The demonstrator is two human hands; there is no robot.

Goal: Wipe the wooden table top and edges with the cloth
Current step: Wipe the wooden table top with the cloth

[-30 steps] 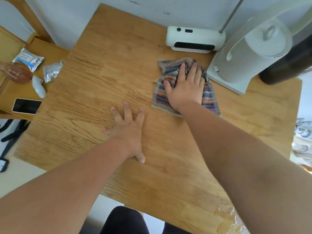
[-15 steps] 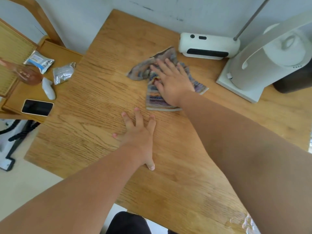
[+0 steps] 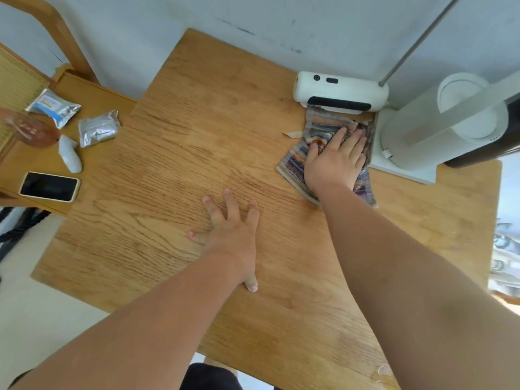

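Note:
The wooden table [image 3: 197,142] fills the middle of the view, its far edge against a white wall. A striped multicoloured cloth [image 3: 323,122] lies crumpled at the back right, touching the white device and the fan base. My right hand [image 3: 334,161] presses flat on the cloth with fingers spread. My left hand [image 3: 230,235] rests flat on the bare wood near the middle, fingers apart, holding nothing.
A white oblong device [image 3: 340,91] and a white fan base [image 3: 439,130] stand at the back right. On a lower wooden shelf to the left lie a phone [image 3: 49,187], two foil packets [image 3: 98,128], a small white object [image 3: 70,154] and a pinkish bottle [image 3: 28,130].
My right hand has swept the cloth from the table's back middle to the right, up against the white device and fan base. My left hand has stayed planted on the wood.

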